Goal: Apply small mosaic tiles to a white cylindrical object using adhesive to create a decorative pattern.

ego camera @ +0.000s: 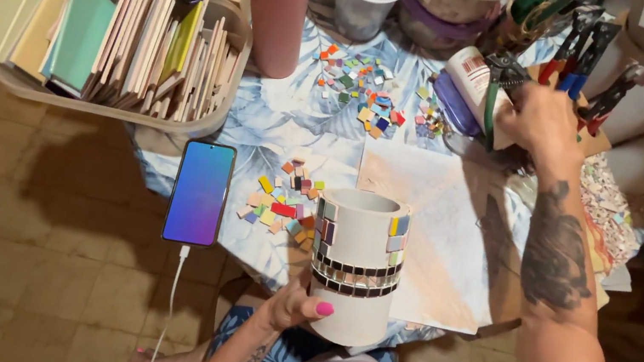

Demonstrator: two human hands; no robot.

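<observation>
The left hand (294, 304) grips a white cylindrical pot (355, 268) upright at the near edge of the table (448, 253); a dark tile band and a few coloured tiles above it are fixed, most of its wall bare; beyond the pot, the right hand (540, 121) closes on green-handled nippers (498, 93); loose tiles (280, 200) lie left of the pot.
</observation>
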